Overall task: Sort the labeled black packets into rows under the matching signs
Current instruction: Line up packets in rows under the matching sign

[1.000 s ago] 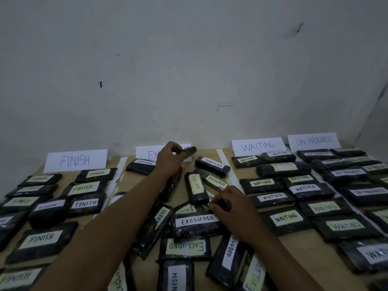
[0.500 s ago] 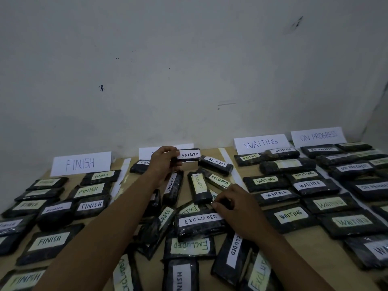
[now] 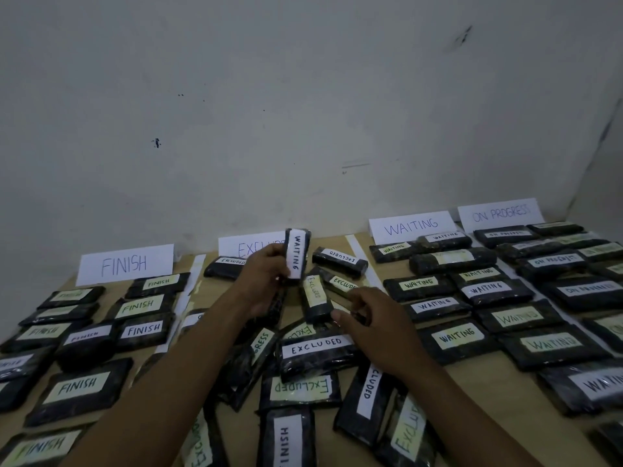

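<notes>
WAITING packet (image 3: 297,254): held upright, clear of the table (image 3: 488,392), in front of the EXCLUDED sign (image 3: 242,247); well left of its own rows.
Left hand (image 3: 261,281): fingers (image 3: 274,252) curled round the packet's lower half, white label facing me.
Right hand (image 3: 374,326): low over the middle heap, fingers loosely bent; I cannot tell whether they pinch anything.
Destination: rows under the WAITING sign (image 3: 411,226), right of centre, already closely filled.
Risk, slip: I judge the wrap slick and the grip covers one end only; a quick carry could drop the packet into the heap.
Risk, misfile: the ON PROGRESS sign (image 3: 500,214) stands just beside WAITING and the rows nearly touch; a careless set-down could straddle both.
Risk, collision: the way right passes over my right hand and the tilted EXCLUDED packet (image 3: 315,296).
Risk, heap: a FINISH packet (image 3: 286,439) lies among overlapping EXCLUDED ones; pulling one would likely shift its neighbours.
Material: black contents in clear, crinkled, glossy film; hand-lettered labels, white or pale yellow.
Shape: flat soft-edged oblongs; a few at the back look plumper, roll-like.
Table surface: tan, matt, with white paper strips between columns.
</notes>
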Motion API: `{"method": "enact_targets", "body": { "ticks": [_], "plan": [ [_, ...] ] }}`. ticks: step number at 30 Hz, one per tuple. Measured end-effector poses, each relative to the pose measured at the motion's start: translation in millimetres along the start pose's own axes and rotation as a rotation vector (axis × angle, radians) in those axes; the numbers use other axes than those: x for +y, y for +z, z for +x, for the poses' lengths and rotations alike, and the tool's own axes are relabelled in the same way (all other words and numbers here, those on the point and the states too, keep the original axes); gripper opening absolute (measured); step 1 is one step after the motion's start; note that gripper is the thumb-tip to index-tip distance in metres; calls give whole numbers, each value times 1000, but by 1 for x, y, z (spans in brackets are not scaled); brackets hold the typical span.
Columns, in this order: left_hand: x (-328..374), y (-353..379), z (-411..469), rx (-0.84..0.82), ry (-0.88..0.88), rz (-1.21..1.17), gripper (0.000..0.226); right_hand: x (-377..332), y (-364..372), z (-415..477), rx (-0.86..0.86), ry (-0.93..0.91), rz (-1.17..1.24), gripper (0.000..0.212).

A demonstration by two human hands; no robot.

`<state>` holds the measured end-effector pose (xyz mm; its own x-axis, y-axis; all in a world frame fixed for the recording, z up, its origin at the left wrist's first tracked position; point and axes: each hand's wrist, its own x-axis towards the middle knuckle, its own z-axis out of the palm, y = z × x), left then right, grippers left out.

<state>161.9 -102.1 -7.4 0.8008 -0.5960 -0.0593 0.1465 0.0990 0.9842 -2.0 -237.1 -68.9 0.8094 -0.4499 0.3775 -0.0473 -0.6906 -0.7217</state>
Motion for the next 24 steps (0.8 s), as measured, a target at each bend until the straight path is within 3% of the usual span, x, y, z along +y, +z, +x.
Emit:
{"method": "enact_targets", "body": {
  "ticks": [3,6,9,12,16,19,24],
  "plan": [
    [-7,18,-28,-104,44,61,32,-11,-6,-5,122,-59,-13,54],
    [-22,31,-50,-197,126,286,29,-16,-10,-10,158,-112,28,65],
    [-28,34,-61,-201,158,314,24,-17,-10,-15,201,-205,11,57],
    [-29,30,-65,-171,156,256,20,-16,-18,-16,208,-172,18,51],
    [-40,28,-71,-233,257,581,21,-15,-53,-20,225,-20,143,42],
    [-46,29,-71,-212,356,728,20,-6,-97,-37,74,41,74,39],
    [-50,31,-68,-239,474,896,19,17,-163,-76,-176,6,-315,42]
  ]
}}
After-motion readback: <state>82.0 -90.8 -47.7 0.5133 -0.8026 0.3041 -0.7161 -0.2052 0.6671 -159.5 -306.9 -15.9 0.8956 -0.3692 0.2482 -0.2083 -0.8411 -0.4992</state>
